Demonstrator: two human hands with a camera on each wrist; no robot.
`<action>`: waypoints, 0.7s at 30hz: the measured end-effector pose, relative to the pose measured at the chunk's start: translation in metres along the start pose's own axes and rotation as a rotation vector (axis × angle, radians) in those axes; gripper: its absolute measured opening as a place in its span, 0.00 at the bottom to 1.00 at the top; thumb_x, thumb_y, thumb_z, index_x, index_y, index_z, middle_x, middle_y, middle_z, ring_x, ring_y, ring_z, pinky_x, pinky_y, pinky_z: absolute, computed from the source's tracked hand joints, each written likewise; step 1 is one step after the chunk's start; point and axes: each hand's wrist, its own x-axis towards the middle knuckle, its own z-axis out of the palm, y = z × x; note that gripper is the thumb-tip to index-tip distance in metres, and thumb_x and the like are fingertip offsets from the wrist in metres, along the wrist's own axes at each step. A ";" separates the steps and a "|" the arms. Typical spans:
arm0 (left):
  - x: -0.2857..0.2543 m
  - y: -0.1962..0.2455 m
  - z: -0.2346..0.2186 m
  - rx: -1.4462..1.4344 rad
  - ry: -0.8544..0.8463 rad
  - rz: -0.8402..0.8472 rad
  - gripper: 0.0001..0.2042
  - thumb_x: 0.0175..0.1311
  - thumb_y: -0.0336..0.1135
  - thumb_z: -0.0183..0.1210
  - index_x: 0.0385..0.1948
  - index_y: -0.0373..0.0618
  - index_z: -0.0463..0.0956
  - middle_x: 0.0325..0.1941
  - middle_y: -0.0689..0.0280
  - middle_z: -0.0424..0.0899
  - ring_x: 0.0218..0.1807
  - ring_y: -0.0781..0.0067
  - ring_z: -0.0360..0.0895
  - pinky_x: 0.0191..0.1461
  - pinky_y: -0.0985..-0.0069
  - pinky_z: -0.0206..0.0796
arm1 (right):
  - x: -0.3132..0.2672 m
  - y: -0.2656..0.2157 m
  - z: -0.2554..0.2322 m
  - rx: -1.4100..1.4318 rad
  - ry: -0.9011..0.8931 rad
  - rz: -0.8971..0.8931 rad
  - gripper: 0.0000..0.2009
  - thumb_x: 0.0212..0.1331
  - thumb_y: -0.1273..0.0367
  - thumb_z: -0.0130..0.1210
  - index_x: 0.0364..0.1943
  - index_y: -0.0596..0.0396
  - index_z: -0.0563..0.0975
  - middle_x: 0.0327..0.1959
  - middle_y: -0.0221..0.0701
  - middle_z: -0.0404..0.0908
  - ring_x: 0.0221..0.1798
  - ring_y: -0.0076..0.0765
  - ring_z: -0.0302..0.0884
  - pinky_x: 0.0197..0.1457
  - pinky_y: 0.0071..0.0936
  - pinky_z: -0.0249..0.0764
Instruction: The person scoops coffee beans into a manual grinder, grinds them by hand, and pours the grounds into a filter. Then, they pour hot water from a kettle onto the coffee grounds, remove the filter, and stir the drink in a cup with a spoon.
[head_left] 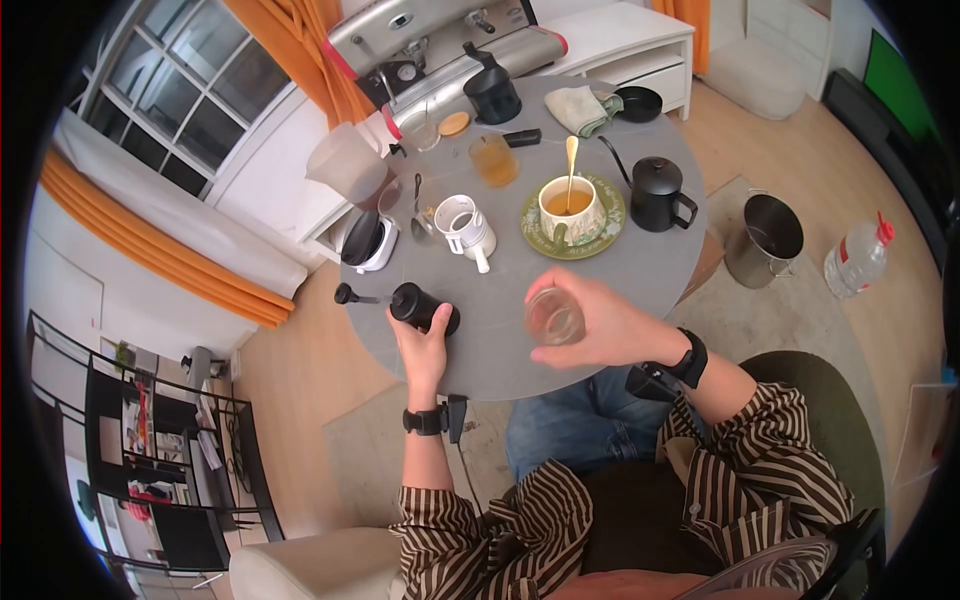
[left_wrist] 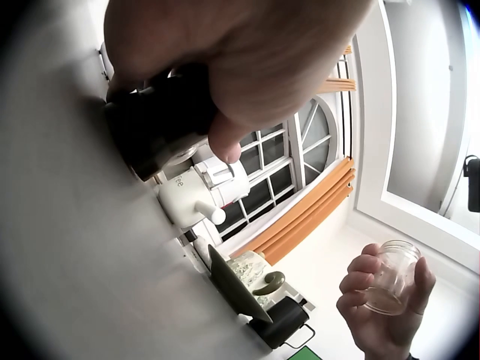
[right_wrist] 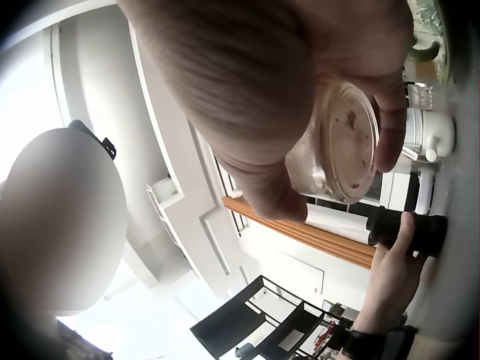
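Observation:
The left hand [head_left: 424, 350] grips a black cylindrical grinder [head_left: 425, 308] at the table's near left edge; a crank handle [head_left: 346, 294] points left from it. In the left wrist view the grinder [left_wrist: 161, 120] is dark under the palm. The right hand [head_left: 600, 322] holds a small clear glass jar [head_left: 555, 317] above the table's near edge, fingers and thumb round its sides. Specks cling inside the jar [right_wrist: 349, 142] in the right wrist view. Beyond the hands stand a white cup-like container [head_left: 466, 228] and a patterned cup of amber liquid [head_left: 570, 212] with a spoon.
On the grey table [head_left: 500, 355] are a black kettle [head_left: 660, 195], a green plate [head_left: 607, 240], a glass of amber liquid [head_left: 493, 160], a scale [head_left: 370, 242], a black pot [head_left: 492, 95] and a cloth [head_left: 578, 108]. A metal bucket [head_left: 765, 240] and bottle [head_left: 856, 262] stand on the floor.

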 end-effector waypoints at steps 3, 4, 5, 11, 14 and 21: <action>0.000 -0.001 -0.004 0.059 -0.073 -0.026 0.27 0.63 0.33 0.69 0.59 0.41 0.63 0.53 0.62 0.75 0.55 0.70 0.75 0.63 0.67 0.68 | 0.001 0.000 -0.002 -0.006 0.003 -0.004 0.28 0.53 0.64 0.72 0.54 0.57 0.70 0.44 0.31 0.79 0.51 0.28 0.77 0.59 0.29 0.73; 0.000 -0.004 -0.004 0.060 -0.071 -0.025 0.27 0.63 0.33 0.69 0.59 0.41 0.63 0.53 0.62 0.75 0.55 0.70 0.75 0.63 0.67 0.68 | 0.001 -0.001 -0.002 -0.016 0.009 -0.006 0.27 0.53 0.64 0.72 0.54 0.57 0.70 0.44 0.31 0.79 0.51 0.28 0.77 0.59 0.29 0.73; 0.000 -0.009 -0.004 0.014 -0.064 -0.005 0.29 0.61 0.35 0.70 0.59 0.40 0.62 0.54 0.60 0.74 0.54 0.68 0.74 0.62 0.66 0.68 | 0.001 -0.001 -0.003 -0.016 0.008 -0.008 0.27 0.53 0.64 0.72 0.54 0.57 0.70 0.44 0.31 0.79 0.51 0.28 0.77 0.59 0.29 0.73; -0.022 -0.001 -0.012 0.097 0.016 0.011 0.31 0.61 0.35 0.71 0.59 0.36 0.59 0.53 0.57 0.71 0.51 0.67 0.74 0.60 0.67 0.69 | 0.000 -0.002 -0.008 -0.011 0.011 0.005 0.27 0.53 0.64 0.72 0.54 0.57 0.70 0.44 0.32 0.79 0.51 0.29 0.77 0.58 0.30 0.73; -0.047 0.041 -0.013 0.212 0.123 -0.084 0.29 0.62 0.33 0.69 0.58 0.36 0.60 0.50 0.58 0.72 0.48 0.68 0.74 0.58 0.68 0.69 | -0.001 -0.002 -0.010 -0.001 0.012 -0.001 0.27 0.53 0.63 0.72 0.54 0.57 0.70 0.45 0.31 0.79 0.51 0.29 0.77 0.58 0.30 0.73; -0.039 0.089 0.028 0.125 0.027 0.243 0.30 0.64 0.34 0.67 0.60 0.32 0.59 0.52 0.51 0.73 0.52 0.62 0.74 0.59 0.67 0.67 | 0.008 -0.011 -0.019 -0.087 0.054 -0.062 0.28 0.52 0.63 0.72 0.53 0.58 0.71 0.44 0.33 0.80 0.51 0.30 0.78 0.58 0.31 0.73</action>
